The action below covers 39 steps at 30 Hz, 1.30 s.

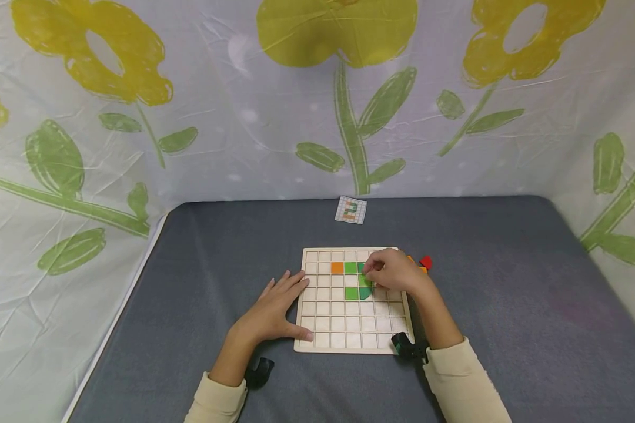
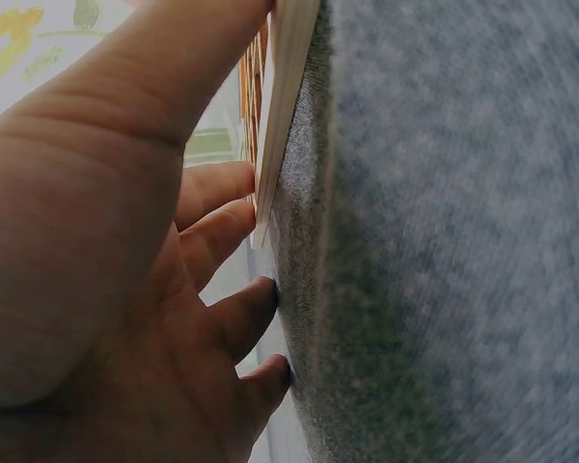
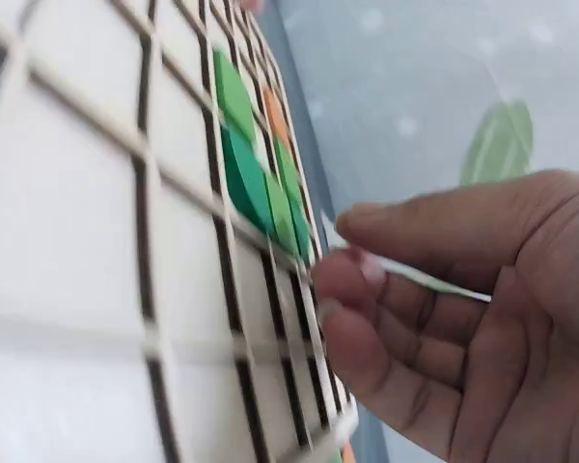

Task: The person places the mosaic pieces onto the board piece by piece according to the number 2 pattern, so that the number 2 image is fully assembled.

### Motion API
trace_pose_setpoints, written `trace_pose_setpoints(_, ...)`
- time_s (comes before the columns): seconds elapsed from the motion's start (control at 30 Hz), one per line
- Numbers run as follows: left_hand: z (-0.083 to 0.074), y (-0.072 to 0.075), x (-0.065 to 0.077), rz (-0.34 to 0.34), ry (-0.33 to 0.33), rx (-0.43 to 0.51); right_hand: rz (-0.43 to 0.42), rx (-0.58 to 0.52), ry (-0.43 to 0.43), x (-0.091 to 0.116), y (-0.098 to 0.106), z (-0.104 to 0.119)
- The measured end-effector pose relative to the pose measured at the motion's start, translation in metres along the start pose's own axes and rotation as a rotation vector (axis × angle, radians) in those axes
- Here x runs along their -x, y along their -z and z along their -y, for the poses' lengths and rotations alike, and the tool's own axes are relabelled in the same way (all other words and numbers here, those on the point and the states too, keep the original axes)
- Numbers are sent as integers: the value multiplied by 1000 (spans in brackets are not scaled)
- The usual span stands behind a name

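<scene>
In the head view, the left hand [image 1: 275,308] lies spread, grasping nothing, against the 9 o'clock edge of a pale wooden gridded board [image 1: 323,324] on the grey cloth-covered tabletop [image 1: 233,252]; the right hand [image 1: 394,271] reaches over the cells toward 1 o'clock. Its fingertips could nudge the dark-green rounded tile [image 1: 364,293] or the light-green square tile [image 1: 351,293] out of line, a black wrist camera [image 1: 402,345] might snag the 5 o'clock corner, and a sideways swing could scatter the loose red tile [image 1: 426,262] beyond 2 o'clock. In the left wrist view, two fingertips meet the board's edge while two sit lower, so a bump might slide the board. In the right wrist view, no tile shows between thumb and loosely curled fingers, which look released; dipping toward 9 o'clock, they could tip the seated tiles.
</scene>
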<state>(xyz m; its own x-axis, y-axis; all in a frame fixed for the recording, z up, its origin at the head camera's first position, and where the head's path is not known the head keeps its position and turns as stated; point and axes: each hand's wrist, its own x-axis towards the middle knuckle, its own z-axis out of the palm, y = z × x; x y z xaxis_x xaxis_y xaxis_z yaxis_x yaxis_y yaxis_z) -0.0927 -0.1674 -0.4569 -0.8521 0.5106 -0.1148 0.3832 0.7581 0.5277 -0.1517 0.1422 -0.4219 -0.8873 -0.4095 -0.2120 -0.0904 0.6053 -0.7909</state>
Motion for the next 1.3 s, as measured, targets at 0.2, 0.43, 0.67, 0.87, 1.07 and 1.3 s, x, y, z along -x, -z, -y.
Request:
trace_pose_setpoints(0.2, 0, 0, 0, -3, -1, 1, -162, 107, -110, 14, 34, -21)
trace_pose_setpoints(0.43, 1, -1, 1, -4, 2, 13, -302, 174, -355, 29, 56, -44)
trace_pose_setpoints(0.67, 1, -2, 1, -1, 6, 17, -322, 249, -369, 27, 55, -56)
trace_pose_setpoints(0.87, 0, -2, 0, -7, 3, 20, -297, 266, -199, 21, 52, -55)
trace_pose_setpoints(1.07, -1, -2, 1, -7, 2, 20, -320, 259, -117, 19, 50, -59)
trace_pose_setpoints(1.3, -1, -1, 1, -5, -1, 18, -332, 290, -74, 22, 53, -65)
